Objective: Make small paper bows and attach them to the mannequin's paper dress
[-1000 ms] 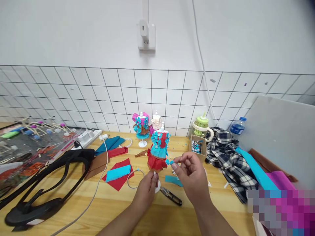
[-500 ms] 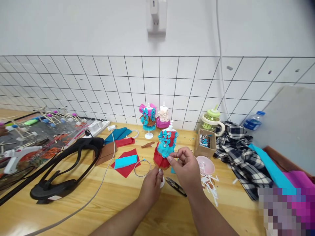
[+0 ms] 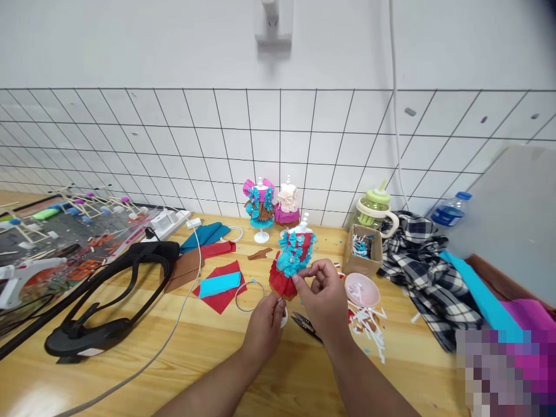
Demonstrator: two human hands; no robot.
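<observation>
A small white dress-form mannequin (image 3: 297, 249) wears a red dress with blue ruffles and stands tilted in front of me. My left hand (image 3: 266, 321) is closed round its stand, just above the white base. The thumb and index finger of my right hand (image 3: 324, 292) pinch the edge of the dress on its right side. Black thread snips (image 3: 306, 325) lie under my right hand, partly hidden by it. Two more dressed mannequins, one blue and brown (image 3: 260, 208), one cream and magenta (image 3: 287, 202), stand behind.
Left lie a metal ring (image 3: 249, 296), folded blue cloth (image 3: 220, 284), a black headset frame (image 3: 125, 324), a cable and a glue gun (image 3: 26, 275). Right are a cardboard box (image 3: 363, 258), pink dish (image 3: 362, 290), paper scraps, green-lidded cup (image 3: 374, 209) and plaid cloth (image 3: 417, 260).
The camera view has shifted slightly. The held mannequin leans a little more to the right, and my right fingers have moved slightly along the dress's edge.
</observation>
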